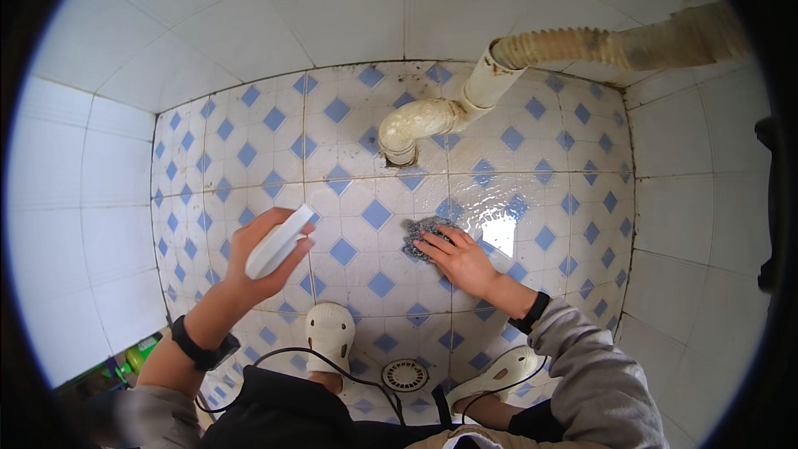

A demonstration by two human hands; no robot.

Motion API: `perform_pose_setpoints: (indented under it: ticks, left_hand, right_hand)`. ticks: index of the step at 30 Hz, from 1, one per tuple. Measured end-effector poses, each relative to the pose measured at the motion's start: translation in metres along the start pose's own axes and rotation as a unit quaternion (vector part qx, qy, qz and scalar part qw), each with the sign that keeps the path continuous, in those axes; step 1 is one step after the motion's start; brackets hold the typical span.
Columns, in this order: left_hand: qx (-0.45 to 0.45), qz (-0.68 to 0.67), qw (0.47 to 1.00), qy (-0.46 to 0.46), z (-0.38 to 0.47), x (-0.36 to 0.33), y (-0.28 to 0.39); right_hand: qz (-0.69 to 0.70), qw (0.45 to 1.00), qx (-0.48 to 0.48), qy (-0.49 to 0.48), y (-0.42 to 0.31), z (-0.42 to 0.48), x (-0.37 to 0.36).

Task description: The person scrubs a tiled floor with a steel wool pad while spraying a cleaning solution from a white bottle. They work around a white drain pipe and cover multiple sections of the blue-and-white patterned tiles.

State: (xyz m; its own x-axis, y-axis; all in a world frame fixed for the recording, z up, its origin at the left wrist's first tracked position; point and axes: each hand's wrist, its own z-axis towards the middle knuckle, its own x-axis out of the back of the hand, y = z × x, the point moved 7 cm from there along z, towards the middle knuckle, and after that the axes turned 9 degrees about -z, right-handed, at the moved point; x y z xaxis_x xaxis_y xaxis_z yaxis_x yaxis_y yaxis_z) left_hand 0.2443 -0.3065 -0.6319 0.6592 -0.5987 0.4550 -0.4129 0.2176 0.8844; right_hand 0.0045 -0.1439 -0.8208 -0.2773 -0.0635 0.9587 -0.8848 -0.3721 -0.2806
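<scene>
My left hand (265,255) is closed around a white plastic object (280,243) that looks like a trigger sprayer's head. It is held above the floor, and whatever lies below it is hidden by the hand. Under the fingers of my right hand (464,262) is a grey steel wool scrubber (430,240), pressed against the tiled floor (374,249). The tiles are white with blue diamonds. Wet, foamy-looking liquid (480,193) glistens on them just beyond and to the right of the scrubber.
An off-white drainpipe (424,121) bends down into a floor hole, fed by a stained corrugated hose (573,47) from the right. A round floor drain (404,375) lies between my white clogs (329,330). Black cables loop near my legs. Green bottles (138,352) stand at lower left.
</scene>
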Motion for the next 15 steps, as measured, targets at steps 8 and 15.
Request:
perform_pose_setpoints:
  ticks: [8,15]
  left_hand:
    - [0.009,-0.032,0.999,0.0,0.073,-0.016,0.01]
    - [-0.057,-0.004,0.998,-0.033,0.101,-0.024,0.001]
  right_hand:
    - [-0.017,0.998,-0.058,0.01,-0.003,0.002,-0.002]
    - [-0.027,0.986,-0.166,0.005,-0.011,0.002,0.002]
